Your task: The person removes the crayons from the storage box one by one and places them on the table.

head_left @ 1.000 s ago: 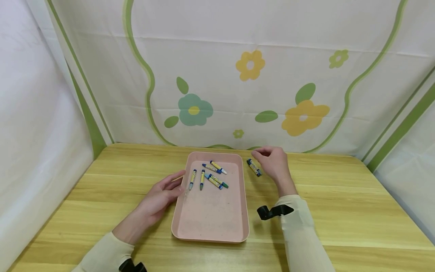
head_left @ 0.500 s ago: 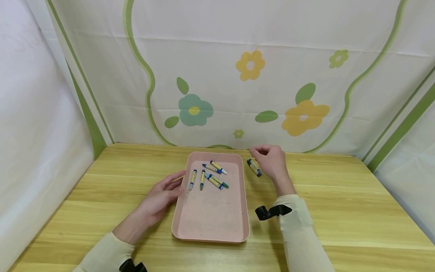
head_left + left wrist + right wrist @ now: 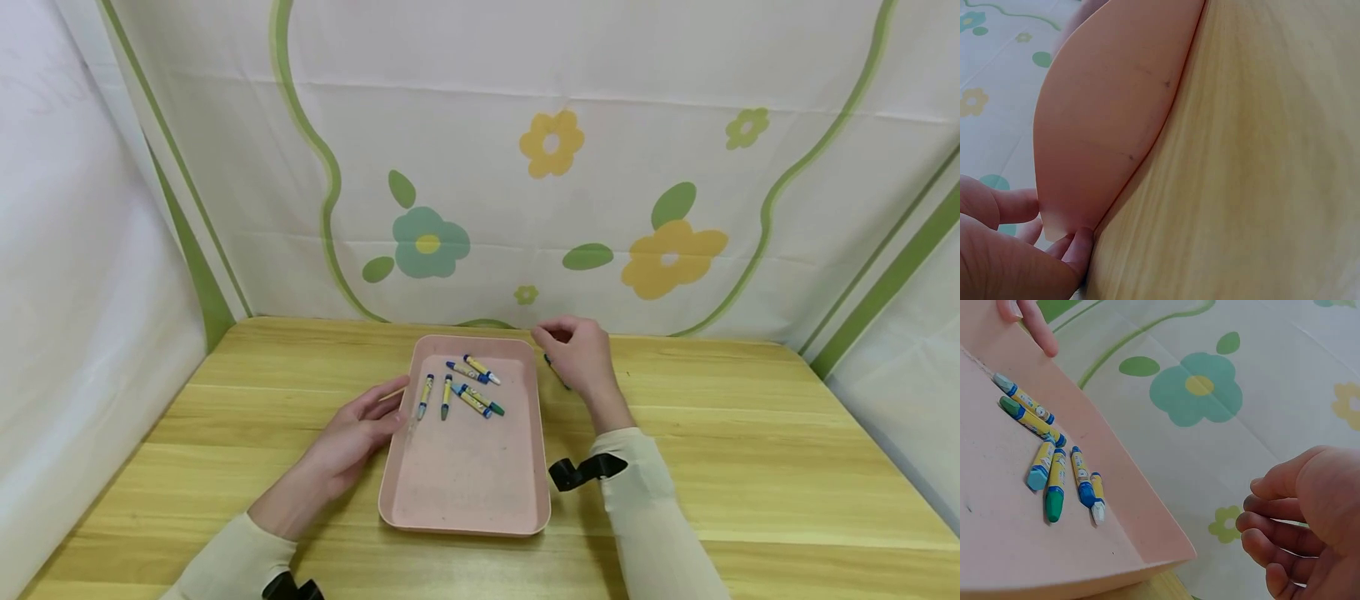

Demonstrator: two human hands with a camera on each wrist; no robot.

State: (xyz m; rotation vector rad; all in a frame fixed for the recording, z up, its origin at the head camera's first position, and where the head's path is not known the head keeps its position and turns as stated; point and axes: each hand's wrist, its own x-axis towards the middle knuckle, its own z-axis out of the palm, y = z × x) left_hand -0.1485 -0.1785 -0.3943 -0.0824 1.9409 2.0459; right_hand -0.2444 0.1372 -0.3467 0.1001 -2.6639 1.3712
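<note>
A shallow pink tray (image 3: 472, 483) stands on the wooden table. My left hand (image 3: 348, 437) grips its left side, thumb at the rim and fingers against the outer wall. Several yellow-wrapped crayons lie in the far half, among them a green crayon (image 3: 1055, 494), a blue crayon (image 3: 1082, 478) and a white crayon (image 3: 1098, 503). Past the tray's far right side my right hand (image 3: 577, 358) hovers with fingers loosely curled; in the right wrist view nothing shows between them. Part of a crayon (image 3: 556, 372) peeks out on the table beside that hand, which covers the rest.
A white cloth backdrop (image 3: 450, 142) with printed flowers rises behind the table's far edge. White cloth panels also stand at the left and right. Bare wooden tabletop (image 3: 750, 450) extends right of the right arm.
My right hand has moved left toward the tray and now covers most of the crayons lying outside it. The left hand, the tray and the crayons inside stay as they were.
</note>
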